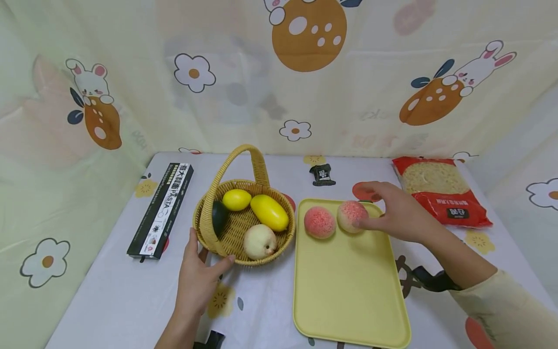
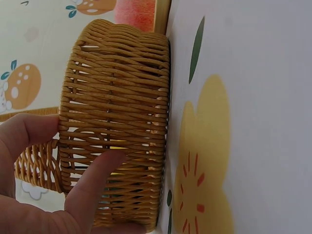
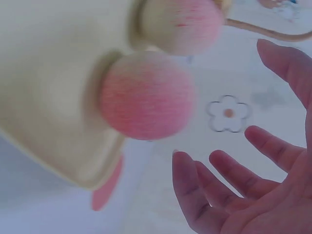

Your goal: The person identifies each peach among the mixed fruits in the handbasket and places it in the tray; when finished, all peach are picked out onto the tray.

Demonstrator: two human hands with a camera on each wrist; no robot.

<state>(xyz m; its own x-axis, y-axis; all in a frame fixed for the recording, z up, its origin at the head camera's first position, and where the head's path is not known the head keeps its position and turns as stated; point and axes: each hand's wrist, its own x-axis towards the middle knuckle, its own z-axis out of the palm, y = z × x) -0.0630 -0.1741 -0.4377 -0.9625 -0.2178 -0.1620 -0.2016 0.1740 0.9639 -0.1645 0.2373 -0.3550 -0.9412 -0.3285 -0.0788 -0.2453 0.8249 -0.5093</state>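
Against the near-left outer side of a wicker basket, my left hand rests with thumb and fingers spread. The left wrist view shows its fingertips touching the basket's rim and woven wall. Inside lie a yellow lemon-like fruit, a longer yellow fruit, a dark green item partly behind the handle, and a pale round fruit. My right hand hovers with fingers spread beside a pink peach; a gap shows between them in the right wrist view. Another peach sits left of it.
Both peaches lie at the far end of a yellow tray. A black pasta box lies left of the basket. At the back are a small dark packet and, far right, a red bag. Patterned cloth hangs behind the table.
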